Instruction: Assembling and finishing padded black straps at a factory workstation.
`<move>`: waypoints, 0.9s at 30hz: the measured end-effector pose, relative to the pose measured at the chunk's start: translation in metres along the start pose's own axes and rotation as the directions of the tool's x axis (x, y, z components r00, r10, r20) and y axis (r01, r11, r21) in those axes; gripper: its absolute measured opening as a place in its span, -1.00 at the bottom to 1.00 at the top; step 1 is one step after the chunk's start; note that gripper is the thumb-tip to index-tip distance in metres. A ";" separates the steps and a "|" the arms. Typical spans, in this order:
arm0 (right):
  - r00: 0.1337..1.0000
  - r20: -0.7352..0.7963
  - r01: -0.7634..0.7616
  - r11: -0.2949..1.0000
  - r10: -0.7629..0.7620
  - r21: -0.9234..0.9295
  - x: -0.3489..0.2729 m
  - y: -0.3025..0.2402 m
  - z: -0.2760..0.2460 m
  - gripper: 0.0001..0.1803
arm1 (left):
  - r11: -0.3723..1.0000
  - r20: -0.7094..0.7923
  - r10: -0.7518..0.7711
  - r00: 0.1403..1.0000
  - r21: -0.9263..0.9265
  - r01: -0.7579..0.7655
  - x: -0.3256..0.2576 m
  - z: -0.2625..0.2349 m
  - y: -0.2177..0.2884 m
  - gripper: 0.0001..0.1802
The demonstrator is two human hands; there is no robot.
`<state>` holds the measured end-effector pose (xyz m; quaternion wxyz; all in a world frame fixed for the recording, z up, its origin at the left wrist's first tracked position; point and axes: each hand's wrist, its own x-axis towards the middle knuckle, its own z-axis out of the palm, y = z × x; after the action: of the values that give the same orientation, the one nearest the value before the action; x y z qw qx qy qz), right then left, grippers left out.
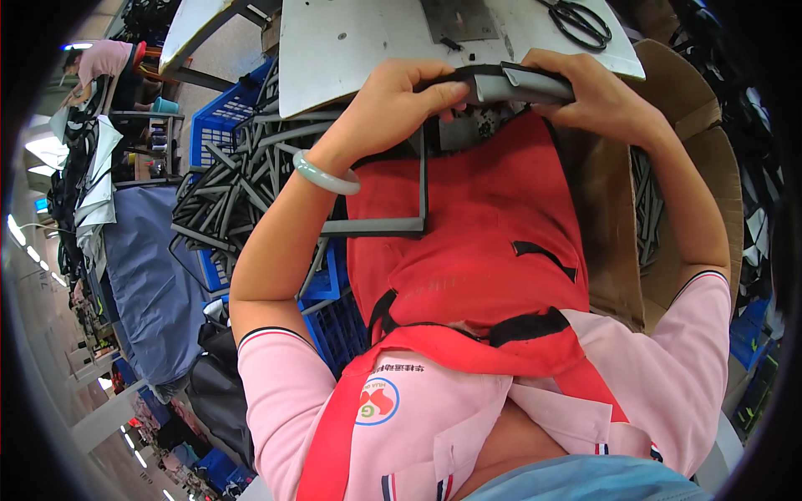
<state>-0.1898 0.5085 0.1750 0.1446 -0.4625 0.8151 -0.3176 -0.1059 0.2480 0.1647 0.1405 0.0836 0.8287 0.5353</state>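
Note:
Between my hands, at the near edge of the white table (334,54), is a grey strip with black edging (501,86). My left hand (401,96) pinches its left end between thumb and fingers. On the right end, my right hand (589,93) is closed with the fingers over the top. Below my left wrist hangs a thin grey and black angled strip (376,226); whether it joins the held piece is hidden behind my hand. Black-handled scissors (581,25) lie at the table's far right, beyond my right hand.
Several similar strips (238,188) pile over a blue crate (221,117) at the left. An open cardboard box (610,225) with more strips stands at the right. A metal plate (458,18) is set in the table. Another person (109,63) sits far left.

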 end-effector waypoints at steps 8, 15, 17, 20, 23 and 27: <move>0.971 -0.234 -0.056 0.918 -0.041 -0.393 0.025 0.030 -0.019 -0.58 | 0.994 -0.135 0.003 0.991 -0.106 -0.018 0.042 -0.019 0.014 -0.68; 0.948 -0.314 -0.083 0.908 -0.055 -0.411 0.050 0.044 -0.035 -0.57 | 0.998 -0.209 0.049 0.977 -0.039 -0.058 0.079 -0.035 0.006 -0.66; 0.956 -0.291 -0.101 0.905 -0.026 -0.413 0.058 0.049 -0.039 -0.56 | 0.999 -0.221 0.012 0.975 -0.048 -0.023 0.087 -0.041 0.005 -0.67; 0.954 -0.292 -0.181 0.910 0.070 -0.374 0.067 0.051 -0.043 -0.54 | 0.995 -0.207 0.032 0.978 -0.087 -0.051 0.097 -0.045 0.004 -0.66; 0.940 -0.340 -0.154 0.915 0.019 -0.374 0.071 0.060 -0.043 -0.52 | 0.995 -0.205 0.034 0.978 -0.088 -0.053 0.104 -0.048 0.002 -0.65; 0.945 -0.297 -0.244 0.900 0.137 -0.361 0.073 0.044 -0.053 -0.52 | 0.986 -0.219 0.030 0.975 -0.153 -0.065 0.107 -0.047 0.004 -0.65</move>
<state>-0.2857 0.4833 0.1905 -0.0303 -0.3528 0.9156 -0.1905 -0.2229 0.2398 0.1715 0.0430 0.0334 0.7913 0.6090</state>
